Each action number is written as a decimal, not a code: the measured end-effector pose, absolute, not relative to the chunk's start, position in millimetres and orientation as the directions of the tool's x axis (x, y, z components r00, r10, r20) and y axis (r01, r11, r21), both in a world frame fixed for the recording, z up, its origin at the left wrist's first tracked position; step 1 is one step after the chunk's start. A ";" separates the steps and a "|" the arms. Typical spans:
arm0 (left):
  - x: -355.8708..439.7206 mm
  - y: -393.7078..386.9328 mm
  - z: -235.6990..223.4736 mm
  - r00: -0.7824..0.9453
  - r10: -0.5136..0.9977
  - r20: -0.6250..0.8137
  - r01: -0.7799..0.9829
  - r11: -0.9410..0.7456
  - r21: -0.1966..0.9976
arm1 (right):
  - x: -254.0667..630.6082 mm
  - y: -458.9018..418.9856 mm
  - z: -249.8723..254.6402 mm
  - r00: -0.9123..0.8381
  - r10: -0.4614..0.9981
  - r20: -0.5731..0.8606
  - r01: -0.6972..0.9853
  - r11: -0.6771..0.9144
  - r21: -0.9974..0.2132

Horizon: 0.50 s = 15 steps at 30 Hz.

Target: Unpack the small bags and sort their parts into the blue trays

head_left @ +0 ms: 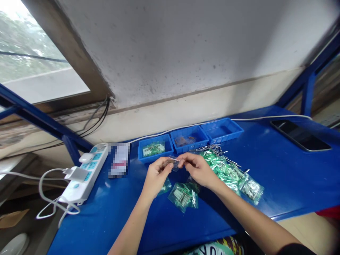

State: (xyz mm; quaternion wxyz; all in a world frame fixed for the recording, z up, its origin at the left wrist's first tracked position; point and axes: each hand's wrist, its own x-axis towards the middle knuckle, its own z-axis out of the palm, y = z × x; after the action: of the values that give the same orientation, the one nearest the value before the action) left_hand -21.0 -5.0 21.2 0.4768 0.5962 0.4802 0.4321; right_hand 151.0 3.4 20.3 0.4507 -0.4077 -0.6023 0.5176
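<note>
Both my hands meet over the blue table (278, 184) and pinch one small clear plastic bag (174, 163) between them. My left hand (156, 175) grips its left side with closed fingers. My right hand (198, 169) pinches its right side. Under my hands lie small green-tinted bags of metal pins (183, 196). A bigger heap of such bags and loose pins (228, 170) spreads to the right of my right hand.
Three blue trays stand in a row behind my hands: the left tray (155, 148) holds green bags, the middle tray (189, 140) holds brownish bags, the right tray (221, 130) looks bare. A white power strip (86, 173) lies at the left, a dark phone (300, 135) at the far right.
</note>
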 end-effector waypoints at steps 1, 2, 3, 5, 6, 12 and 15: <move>-21.0 -5.0 21.0 0.156 0.984 0.091 0.187 -0.120 0.975 | 151.3 4.1 20.6 -0.243 0.967 0.081 0.002 0.084 -0.996; -20.7 -5.2 21.3 0.147 0.979 0.143 0.223 -0.174 0.959 | 151.8 4.6 21.5 -0.232 0.972 0.026 -0.034 0.019 -0.999; -20.2 -5.6 21.8 0.143 0.968 0.208 0.262 -0.239 0.935 | 152.3 4.9 23.1 -0.239 0.970 -0.038 -0.083 -0.060 -0.995; -18.8 -6.7 23.7 0.154 0.930 0.333 0.333 -0.367 0.869 | 153.2 4.6 27.3 -0.305 0.942 -0.141 -0.206 -0.210 -0.956; -18.1 -7.3 24.7 0.164 0.911 0.379 0.361 -0.413 0.836 | 153.3 4.1 29.3 -0.345 0.923 -0.169 -0.261 -0.268 -0.928; -17.6 -8.4 23.4 0.171 0.870 0.463 0.452 -0.487 0.747 | 151.2 4.1 27.2 -0.321 0.939 -0.127 -0.260 -0.216 -0.941; -16.3 -9.4 19.7 0.157 0.906 0.393 0.473 -0.418 0.775 | 163.5 6.8 33.1 0.053 0.992 0.115 -0.106 0.120 -0.987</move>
State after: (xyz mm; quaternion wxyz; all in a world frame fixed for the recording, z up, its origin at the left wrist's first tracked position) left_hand -16.3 -9.4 19.7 0.2472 0.7193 0.4793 0.4379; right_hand 163.5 6.8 33.1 0.5666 -0.4532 -0.4890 0.4842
